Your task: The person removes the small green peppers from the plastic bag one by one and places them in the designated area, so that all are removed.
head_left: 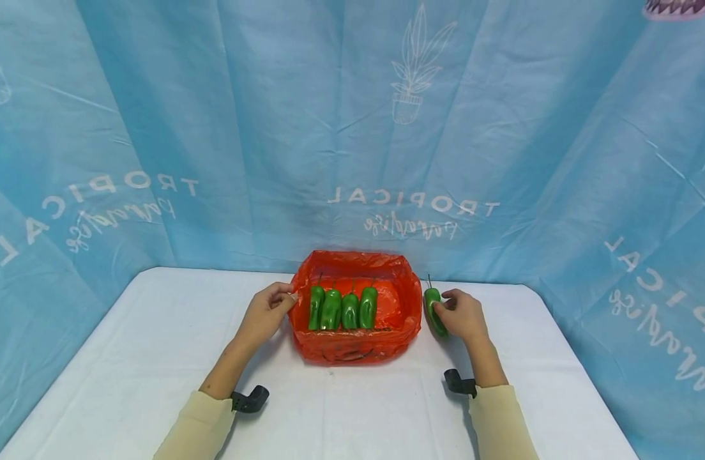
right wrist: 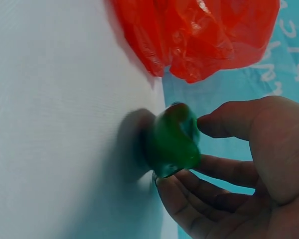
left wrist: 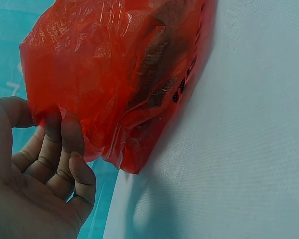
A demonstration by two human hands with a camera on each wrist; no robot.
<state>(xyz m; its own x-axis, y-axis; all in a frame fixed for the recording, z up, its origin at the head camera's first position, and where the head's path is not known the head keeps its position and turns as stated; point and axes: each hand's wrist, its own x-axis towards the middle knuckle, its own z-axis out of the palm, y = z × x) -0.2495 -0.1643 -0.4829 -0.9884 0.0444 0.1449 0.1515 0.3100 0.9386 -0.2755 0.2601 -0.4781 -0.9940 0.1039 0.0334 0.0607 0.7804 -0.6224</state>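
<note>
A red plastic bag (head_left: 352, 348) stands on the table with its mouth spread wide, and several green peppers (head_left: 331, 310) lie side by side in it, stems toward the back. My left hand (head_left: 267, 312) pinches the bag's left edge between thumb and fingers; the left wrist view shows the film (left wrist: 79, 64) caught at the fingertips. To the right of the bag, my right hand (head_left: 463, 314) holds one more green pepper (head_left: 433, 310) between thumb and fingers. In the right wrist view this pepper (right wrist: 173, 142) appears end-on, close over the white surface with its shadow beside it.
A white-covered table (head_left: 134, 370) lies under everything. Behind it and at both sides hangs a blue printed curtain (head_left: 283, 140), close to the table's back edge. Black wrist devices (head_left: 251, 399) sit on both forearms.
</note>
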